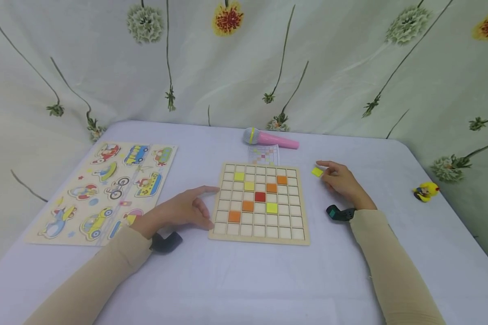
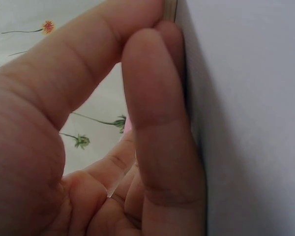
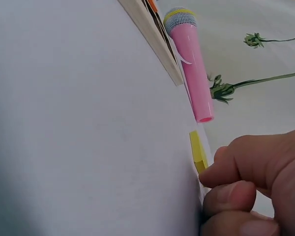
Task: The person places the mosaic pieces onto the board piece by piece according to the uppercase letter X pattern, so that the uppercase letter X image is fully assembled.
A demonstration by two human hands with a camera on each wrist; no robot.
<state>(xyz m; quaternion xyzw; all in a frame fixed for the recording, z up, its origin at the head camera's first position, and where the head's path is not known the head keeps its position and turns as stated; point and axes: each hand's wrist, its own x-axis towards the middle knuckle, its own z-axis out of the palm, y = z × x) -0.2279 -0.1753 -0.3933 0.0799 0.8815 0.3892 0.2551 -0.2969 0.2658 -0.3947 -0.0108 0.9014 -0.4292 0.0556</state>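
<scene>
A wooden grid board (image 1: 305, 232) lies on the table, with yellow, orange and one red tile (image 1: 260, 197) set crosswise in its cells. At its left edge is my left hand (image 1: 183, 207), the index finger reaching to the upper side and the thumb near the front corner. In the left wrist view the fingertips (image 2: 147, 44) come right up against the board's rim. Right of the board, my right hand (image 1: 341, 180) pinches a loose yellow tile (image 1: 317, 172) by its near corner, index finger stretched out beyond it. Part of that corner is hidden behind the thumb in the right wrist view.
Behind the board lie a printed pattern card (image 1: 264, 155) and a pink toy microphone (image 1: 278, 140). A vehicle picture puzzle (image 1: 122, 216) lies at the left, beside my left forearm. A small yellow toy figure (image 1: 426, 192) stands near the table's right edge.
</scene>
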